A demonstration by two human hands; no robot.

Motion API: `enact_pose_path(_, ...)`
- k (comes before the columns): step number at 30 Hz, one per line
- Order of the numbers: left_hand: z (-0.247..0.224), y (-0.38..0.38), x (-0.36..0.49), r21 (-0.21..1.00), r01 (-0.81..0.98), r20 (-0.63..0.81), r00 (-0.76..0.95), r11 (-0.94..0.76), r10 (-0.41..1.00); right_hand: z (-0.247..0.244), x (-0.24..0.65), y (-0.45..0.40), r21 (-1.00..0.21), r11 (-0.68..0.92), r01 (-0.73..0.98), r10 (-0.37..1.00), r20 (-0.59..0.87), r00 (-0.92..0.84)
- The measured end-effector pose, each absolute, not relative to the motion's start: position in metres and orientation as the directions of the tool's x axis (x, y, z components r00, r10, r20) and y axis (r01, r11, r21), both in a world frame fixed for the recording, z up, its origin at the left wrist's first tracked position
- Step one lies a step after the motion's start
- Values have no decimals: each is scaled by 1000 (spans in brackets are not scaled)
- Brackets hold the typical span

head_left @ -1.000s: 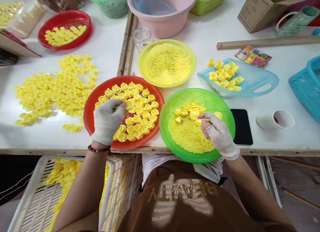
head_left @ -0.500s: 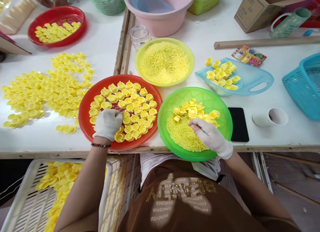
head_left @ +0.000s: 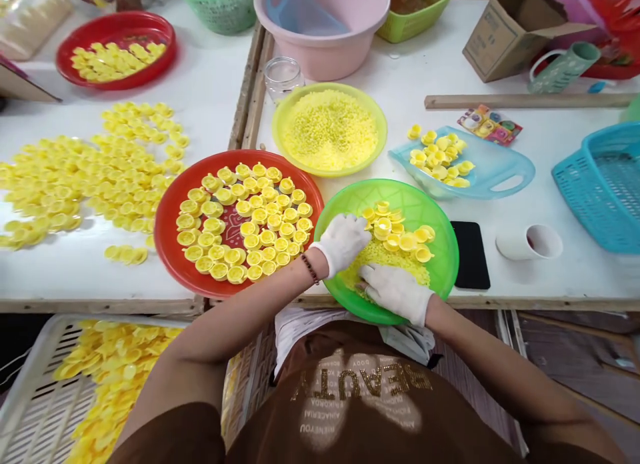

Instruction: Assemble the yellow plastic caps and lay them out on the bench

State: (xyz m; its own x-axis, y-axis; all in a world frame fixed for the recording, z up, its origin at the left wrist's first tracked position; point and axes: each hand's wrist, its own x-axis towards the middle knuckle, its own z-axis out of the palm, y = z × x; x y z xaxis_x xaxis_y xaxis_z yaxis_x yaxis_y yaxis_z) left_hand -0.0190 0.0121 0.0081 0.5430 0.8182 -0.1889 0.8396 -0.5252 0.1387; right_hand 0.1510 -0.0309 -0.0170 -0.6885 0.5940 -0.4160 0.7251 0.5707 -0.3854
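Observation:
Both my hands wear white gloves and are over the green tray (head_left: 440, 251), which holds yellow beads (head_left: 400, 259) and several small yellow cups (head_left: 407, 241). My left hand (head_left: 345, 241) is at the tray's left side, its fingers bent down by the cups; what they hold, if anything, is hidden. My right hand (head_left: 395, 287) lies low on the beads with its fingertips among them, so its grip cannot be made out. Left of the green tray sits a red tray (head_left: 167, 251) with many yellow cups standing in rings around a bare patterned middle.
Behind are a yellow bowl of beads (head_left: 330, 127), a glass jar (head_left: 283, 77) and a pink basin (head_left: 325, 47). A blue scoop (head_left: 500, 174) with cups, a phone (head_left: 471, 256) and a white cup (head_left: 530, 243) are at right. Loose yellow pieces (head_left: 120, 177) spread left.
My left hand has moved right, from the red tray to the green tray. My right hand has come lower and slightly left, down onto the beads.

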Motion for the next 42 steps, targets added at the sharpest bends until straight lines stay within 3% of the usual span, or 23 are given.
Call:
enact_pose_path(2, 2, 16, -20, 172, 836, -190, 548, -522, 815, -18, 156, -26, -585, 423, 692, 678, -303, -670)
enact_pose_path(4, 1, 15, -27, 297, 859, -147, 473, -418, 869, -13, 161, -21, -824, 161, 544, 786, -226, -575)
enact_pose_path(6, 1, 11, -33, 554, 803, -109, 331, -219, 937, -4, 164, -15, -955, -169, 243, 859, -264, -438)
enact_pose_path(8, 1, 4, -35, 838, 545, -174, 216, 30, 961, 9, 164, -7, -924, -368, -104, 892, -319, -322)
enact_pose_path(10, -1, -3, -32, 944, 204, -303, 225, 259, 926, 20, 160, 0, -869, -352, -347, 932, -292, -214)
enact_pose_path(13, -5, -13, -22, 900, -62, -399, 288, 432, 871, 31, 151, 7, -856, -194, -479, 981, -166, -100)
enact_pose_path(19, -8, -19, -9, 877, -146, -416, 246, 457, 876, 23, 136, 7, -889, 1, -458, 1000, 11, -19)
enact_pose_path(29, -9, -18, -14, 847, -208, -436, 251, 489, 864, 21, 151, 8, -910, -20, -414, 999, -1, -47)
enact_pose_path(35, -9, -18, -15, 835, -284, -427, 208, 472, 880, 10, 177, -9, -984, -75, -162, 978, -41, -205)
enact_pose_path(39, -11, -17, -13, 908, -199, -353, 110, 368, 929, 6, 184, -17, -993, 85, 86, 955, 57, -290)
enact_pose_path(42, -15, -17, -13, 900, -217, -355, 138, 378, 924, 8, 182, -17, -969, 187, 163, 934, 123, -336)
